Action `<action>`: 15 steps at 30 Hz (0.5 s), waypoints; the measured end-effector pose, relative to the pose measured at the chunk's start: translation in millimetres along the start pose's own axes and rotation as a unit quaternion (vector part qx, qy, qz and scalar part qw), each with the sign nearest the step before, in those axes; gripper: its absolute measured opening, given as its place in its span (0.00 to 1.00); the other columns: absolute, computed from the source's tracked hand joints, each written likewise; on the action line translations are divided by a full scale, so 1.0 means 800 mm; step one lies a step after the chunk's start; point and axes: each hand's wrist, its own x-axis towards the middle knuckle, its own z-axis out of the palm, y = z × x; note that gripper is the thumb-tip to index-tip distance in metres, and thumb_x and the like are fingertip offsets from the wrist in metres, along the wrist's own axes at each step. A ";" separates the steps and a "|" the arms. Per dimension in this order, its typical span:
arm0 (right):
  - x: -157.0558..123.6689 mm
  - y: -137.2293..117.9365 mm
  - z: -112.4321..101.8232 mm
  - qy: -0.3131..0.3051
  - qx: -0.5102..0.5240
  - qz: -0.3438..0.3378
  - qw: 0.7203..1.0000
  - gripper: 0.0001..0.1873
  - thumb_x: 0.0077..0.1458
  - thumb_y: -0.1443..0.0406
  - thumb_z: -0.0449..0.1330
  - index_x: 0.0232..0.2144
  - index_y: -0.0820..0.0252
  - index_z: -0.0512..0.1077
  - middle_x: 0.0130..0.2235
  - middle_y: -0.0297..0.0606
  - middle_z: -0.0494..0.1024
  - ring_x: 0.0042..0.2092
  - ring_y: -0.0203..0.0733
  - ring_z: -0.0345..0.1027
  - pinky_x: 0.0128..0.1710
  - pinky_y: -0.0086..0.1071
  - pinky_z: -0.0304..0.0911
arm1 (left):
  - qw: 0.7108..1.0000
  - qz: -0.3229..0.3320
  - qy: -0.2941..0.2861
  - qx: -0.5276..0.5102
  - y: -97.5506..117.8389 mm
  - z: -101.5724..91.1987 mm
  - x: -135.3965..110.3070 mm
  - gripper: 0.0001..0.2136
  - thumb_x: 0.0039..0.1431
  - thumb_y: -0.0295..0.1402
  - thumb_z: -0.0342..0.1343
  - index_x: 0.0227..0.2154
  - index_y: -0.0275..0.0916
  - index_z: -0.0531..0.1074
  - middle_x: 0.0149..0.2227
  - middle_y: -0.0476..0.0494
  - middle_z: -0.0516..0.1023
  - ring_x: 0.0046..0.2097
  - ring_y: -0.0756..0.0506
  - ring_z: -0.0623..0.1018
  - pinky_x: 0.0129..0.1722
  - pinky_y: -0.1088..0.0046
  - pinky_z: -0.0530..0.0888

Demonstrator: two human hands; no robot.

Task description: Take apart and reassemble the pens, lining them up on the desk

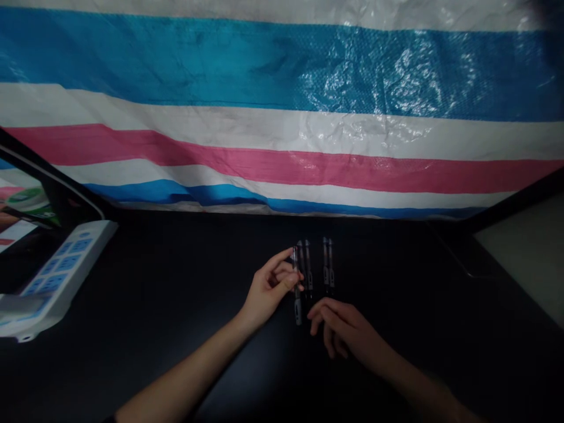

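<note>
Head view, single frame, dim light.

Landmark: pen row, four dark pens with pale bands. Lies on the desk as two close pairs, barrels parallel and pointing away from the wearer.

Left hand: sits just left of the pen row, forearm coming in from the lower left. Grip narrow, thumb and forefinger pinched together on the held pen. Other fingers folded loosely behind.

Held pen: stands just left of the pen row, parallel to it, with the near end reaching a little closer to the wearer than the row's ends. Far tip shows above the forefinger. Whether resting on the desk or lifted clear of it: cannot tell.

Right hand: lies just on the near side of the pen row, palm down, forearm coming in from the lower right. Grip loose and slack, fingers half curled, nothing held. Fingertips close to the near ends of the row; contact with them cannot be told.

Power strip: white with blue sockets, well to the left of the pen row, at the desk's left edge.

Striped tarp: hangs beyond the pen row along the desk's far edge. Blue, white and pink bands, crinkled and glossy towards the right.

Pale surface: well to the right of the pen row, past the desk's right edge.
</note>
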 end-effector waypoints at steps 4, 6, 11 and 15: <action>0.001 0.002 -0.001 0.016 0.000 -0.004 1.000 0.21 0.61 0.52 0.51 0.36 0.64 0.71 0.32 0.38 0.74 0.19 0.29 0.65 0.13 0.21 0.52 | 1.000 -0.022 -0.007 0.002 -0.001 0.000 0.000 0.30 0.52 0.33 0.64 0.58 0.43 0.62 0.30 0.52 0.73 0.29 0.50 0.78 0.28 0.78 0.74; 0.002 0.002 -0.001 0.014 0.003 -0.004 1.000 0.20 0.61 0.52 0.52 0.36 0.64 0.71 0.31 0.37 0.74 0.19 0.28 0.64 0.13 0.20 0.52 | 0.999 -0.034 -0.004 0.008 -0.002 0.000 -0.001 0.27 0.52 0.33 0.64 0.55 0.41 0.65 0.30 0.52 0.73 0.29 0.50 0.79 0.28 0.77 0.75; 0.001 0.001 0.000 0.011 0.000 -0.003 1.000 0.19 0.61 0.53 0.52 0.34 0.64 0.70 0.29 0.35 0.74 0.18 0.28 0.63 0.13 0.20 0.52 | 0.999 -0.040 0.008 0.022 -0.001 0.002 0.000 0.22 0.52 0.33 0.64 0.50 0.39 0.68 0.28 0.52 0.73 0.29 0.50 0.79 0.28 0.77 0.75; 0.001 0.000 -0.001 0.008 -0.002 -0.001 1.000 0.18 0.61 0.53 0.52 0.34 0.63 0.70 0.29 0.35 0.74 0.19 0.28 0.63 0.13 0.20 0.52 | 0.999 -0.035 0.023 0.023 0.001 0.001 0.002 0.23 0.52 0.33 0.63 0.51 0.40 0.67 0.29 0.52 0.74 0.29 0.50 0.78 0.28 0.78 0.74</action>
